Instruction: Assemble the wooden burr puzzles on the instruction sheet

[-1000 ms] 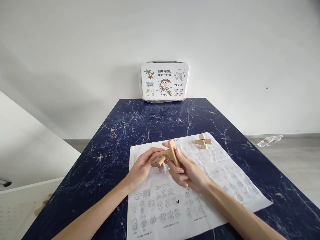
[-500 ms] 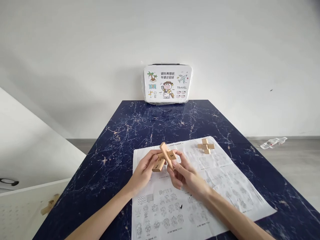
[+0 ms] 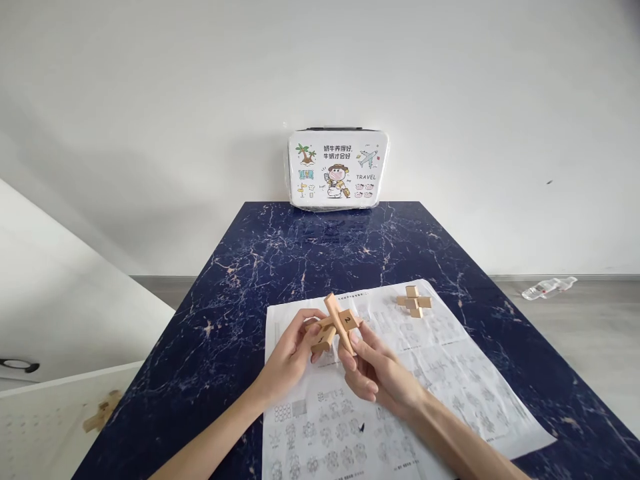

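Note:
Above the printed sheet (image 3: 430, 387) I hold a wooden interlocking puzzle (image 3: 334, 323) between both hands. Several light wood bars cross in it; one shows the number 2 and another a dark mark. My left hand (image 3: 290, 350) grips its left side, thumb on the near bar. My right hand (image 3: 380, 363) pinches the right side with thumb and fingers, its lower fingers curled beneath. The joint at the puzzle's middle is partly hidden by the bars and fingers. A second wooden puzzle (image 3: 414, 302), cross-shaped, stands at the sheet's far right corner.
The dark blue marbled table (image 3: 310, 253) reaches the wall. At its far end stands a white case (image 3: 337, 170) with cartoon prints. Left and lower, wooden pieces (image 3: 103, 410) lie in a white perforated basket (image 3: 40, 427). A clear plastic bottle (image 3: 549, 288) is on the floor at right.
Both hands and the held puzzle have shifted slightly right and down in view. The puzzle is turned a little, and both hands still grip it.

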Available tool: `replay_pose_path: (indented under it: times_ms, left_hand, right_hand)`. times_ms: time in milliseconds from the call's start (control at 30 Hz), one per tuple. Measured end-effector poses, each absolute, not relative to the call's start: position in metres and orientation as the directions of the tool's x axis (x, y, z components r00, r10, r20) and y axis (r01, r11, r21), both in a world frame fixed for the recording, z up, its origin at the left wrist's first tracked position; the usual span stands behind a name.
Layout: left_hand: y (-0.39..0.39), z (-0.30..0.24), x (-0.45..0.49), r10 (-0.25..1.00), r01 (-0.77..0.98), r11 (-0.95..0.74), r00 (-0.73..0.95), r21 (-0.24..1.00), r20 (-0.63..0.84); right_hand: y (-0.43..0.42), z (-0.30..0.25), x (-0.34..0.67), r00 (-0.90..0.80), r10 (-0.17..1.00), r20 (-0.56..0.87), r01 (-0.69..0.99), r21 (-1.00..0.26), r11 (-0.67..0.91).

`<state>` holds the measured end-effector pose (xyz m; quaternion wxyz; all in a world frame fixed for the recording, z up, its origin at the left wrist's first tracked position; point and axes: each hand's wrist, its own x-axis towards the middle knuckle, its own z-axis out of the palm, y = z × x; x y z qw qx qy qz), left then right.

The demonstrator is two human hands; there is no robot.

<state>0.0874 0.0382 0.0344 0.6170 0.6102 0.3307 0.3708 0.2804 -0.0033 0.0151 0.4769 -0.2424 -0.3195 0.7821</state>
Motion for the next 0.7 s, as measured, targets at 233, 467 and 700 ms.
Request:
replay_pose_path:
  times_ms: [233,467,700]
  left_hand:
    - [0.032,0.035,0.087,0.819,-0.129,0.094,0.574,0.987,-0.003]
    - [0.035,0.027,0.076,0.723,-0.208,0.109,0.688,0.972,0.066]
    - [0.040,0.028,0.072,0.714,-0.174,0.119,0.699,0.977,0.037]
  right_hand:
    - [-0.004,0.014,0.279,-0.473,0.878,-0.070,-0.518,-0.784,-0.342]
    - [-0.005,0.014,0.276,-0.439,0.895,-0.081,-0.491,-0.812,-0.315]
    - [-0.003,0.013,0.280,-0.498,0.866,-0.052,-0.454,-0.835,-0.311]
